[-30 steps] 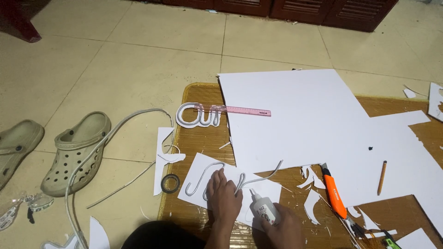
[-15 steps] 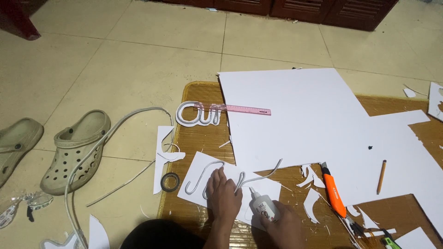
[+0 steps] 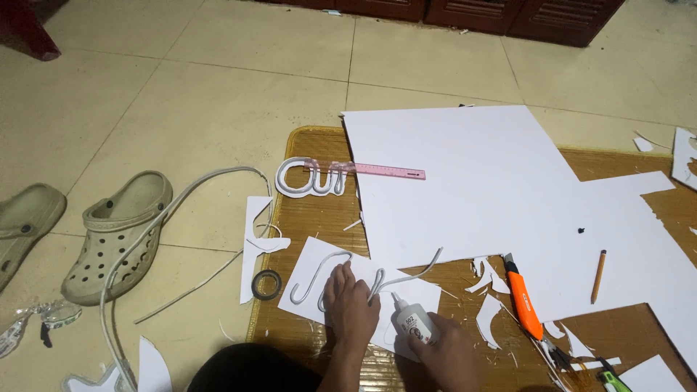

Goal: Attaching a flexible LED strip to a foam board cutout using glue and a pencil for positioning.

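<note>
Left hand [image 3: 353, 303] presses curved white tubing [image 3: 341, 274]; right hand [image 3: 444, 352] grips glue bottle [image 3: 411, 320]

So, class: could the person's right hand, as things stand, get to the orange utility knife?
Probably yes: the right hand holds a glue bottle, but the orange utility knife lies uncovered just beside it.

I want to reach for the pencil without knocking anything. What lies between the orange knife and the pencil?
In the head view, only white sheet and a strip of bare mat lie between the knife and pencil.
</note>
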